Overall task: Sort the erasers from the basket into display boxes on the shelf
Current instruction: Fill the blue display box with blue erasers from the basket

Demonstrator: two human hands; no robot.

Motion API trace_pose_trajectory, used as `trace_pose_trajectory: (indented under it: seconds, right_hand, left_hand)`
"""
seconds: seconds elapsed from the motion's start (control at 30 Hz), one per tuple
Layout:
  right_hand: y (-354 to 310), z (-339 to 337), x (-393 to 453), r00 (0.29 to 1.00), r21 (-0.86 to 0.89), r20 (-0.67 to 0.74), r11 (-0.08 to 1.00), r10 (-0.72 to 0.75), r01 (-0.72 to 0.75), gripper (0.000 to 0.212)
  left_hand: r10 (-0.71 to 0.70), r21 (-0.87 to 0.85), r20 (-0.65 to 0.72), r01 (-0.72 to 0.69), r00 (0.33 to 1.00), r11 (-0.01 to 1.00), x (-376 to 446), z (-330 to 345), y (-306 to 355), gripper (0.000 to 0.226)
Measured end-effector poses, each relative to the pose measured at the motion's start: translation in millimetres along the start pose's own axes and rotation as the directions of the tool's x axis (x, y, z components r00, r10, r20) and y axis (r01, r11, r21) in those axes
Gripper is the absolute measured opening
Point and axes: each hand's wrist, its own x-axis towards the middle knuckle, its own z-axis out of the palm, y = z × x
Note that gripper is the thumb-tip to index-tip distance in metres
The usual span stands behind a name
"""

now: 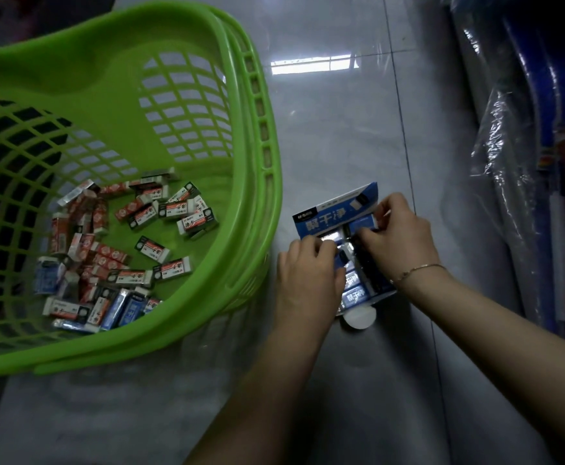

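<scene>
both hands work inside the blue display box (338,209) on the floor (341,129) — the left hand (308,273) and right hand (398,236) each pinch a wrapped eraser (353,293). the erasers look light, firm and slick in their sleeves, best taken by the long sides. many more lie loose at the near edge of the green basket (254,162) — easy single picks.

- One head-worn wide-angle view looks steeply down and forward at the tiled floor (341,135).
- It sits close above both forearms, which enter from the bottom edge.
- Straight lines bow toward the frame's edges.

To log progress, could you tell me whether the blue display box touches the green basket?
Apart: the head view shows bare grey floor between the blue display box and the green basket.
</scene>
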Motion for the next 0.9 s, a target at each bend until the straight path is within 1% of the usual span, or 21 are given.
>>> trace_pose_trajectory:
  seconds: [0.1, 0.17, 0.23, 0.33, 0.4, 0.47, 0.53, 0.6, 0.67, 0.7, 0.77, 0.8, 0.83, 0.87, 0.9]
  right_hand:
    - [-2.5, -2.9, -0.1, 0.996, -0.211, 0.057, 0.974, -0.074, 0.085, 0.023]
    - [-4.4, -3.7, 0.5, 0.988, -0.38, 0.093, 0.913, -0.124, 0.15, 0.026]
    - [-5.7, -3.4, 1.7, 0.98, -0.49, 0.128, 0.849, -0.154, 0.198, 0.027]
    - [-5.2, -3.6, 2.3, 0.967, -0.563, 0.176, 0.786, -0.187, 0.255, 0.032]
    - [-3.3, -3.9, 0.8, 0.962, -0.575, 0.191, 0.773, -0.193, 0.269, 0.033]
    - [-0.9, -3.8, -1.6, 0.966, -0.575, 0.167, 0.776, -0.198, 0.259, 0.03]
    - [-0.2, -2.9, -4.5, 0.963, -0.615, 0.14, 0.741, -0.231, 0.268, 0.027]
    - [-2.5, -1.3, -7.2, 0.954, -0.652, 0.162, 0.698, -0.253, 0.296, 0.024]
    - [-4.4, -1.4, -6.2, 0.95, -0.646, 0.191, 0.697, -0.247, 0.311, 0.022]
    - [-4.5, -2.4, -5.1, 0.951, -0.62, 0.195, 0.722, -0.238, 0.308, 0.021]
    - [-3.7, -6.6, -3.9, 0.962, -0.483, 0.168, 0.833, -0.214, 0.27, 0.016]
    - [-4.1, -9.2, -4.5, 0.974, -0.351, 0.141, 0.911, -0.176, 0.215, 0.01]
    - [-5.8, -11.9, -5.4, 0.986, -0.166, 0.126, 0.978, -0.105, 0.125, 0.007]
    - [-8.0, -15.2, -7.2, 0.988, 0.052, 0.158, 0.999, 0.001, -0.01, 0.009]
    - [-11.4, -18.8, -9.5, 0.963, 0.258, 0.25, 0.952, 0.1, -0.166, 0.011]
  left_hand:
    - [0.016, 0.032, -0.001, -0.016, 1.0, 0.999, 0.0, 2.5, -1.0, 0.026]
    - [0.031, 0.063, 0.005, -0.031, 1.0, 0.998, 1.1, 2.6, -1.6, 0.026]
    - [0.044, 0.074, 0.013, -0.045, 0.999, 0.996, 2.8, 2.6, -2.2, 0.027]
    - [0.047, 0.07, 0.022, -0.049, 0.999, 0.996, 4.5, 3.3, -4.0, 0.028]
    - [0.043, 0.056, 0.028, -0.044, 0.999, 0.997, 4.3, 3.9, -4.9, 0.029]
    - [0.045, 0.041, 0.026, -0.046, 0.999, 0.998, 3.0, 4.7, -5.9, 0.028]
    - [0.051, 0.027, 0.015, -0.052, 0.999, 0.998, 1.4, 5.1, -6.5, 0.027]
    - [0.061, 0.017, 0.0, -0.061, 0.998, 0.998, 0.6, 5.2, -7.0, 0.026]
    - [0.075, -0.002, -0.02, -0.075, 0.997, 0.997, 0.1, 4.2, -7.1, 0.024]
    - [0.076, -0.032, -0.04, -0.077, 0.996, 0.996, -0.6, 4.3, -7.4, 0.024]
    - [0.055, -0.137, -0.097, -0.068, 0.994, 0.988, -3.1, 5.1, -7.8, 0.023]
    - [0.014, -0.219, -0.122, -0.041, 0.992, 0.975, -4.6, 5.0, -7.3, 0.023]
    - [-0.06, -0.329, -0.128, 0.014, 0.99, 0.944, -5.7, 3.7, -6.1, 0.023]
    - [-0.156, -0.456, -0.111, 0.089, 0.982, 0.886, -6.9, 2.5, -3.4, 0.023]
    - [-0.253, -0.562, -0.071, 0.171, 0.965, 0.809, -7.6, 0.9, -0.6, 0.024]
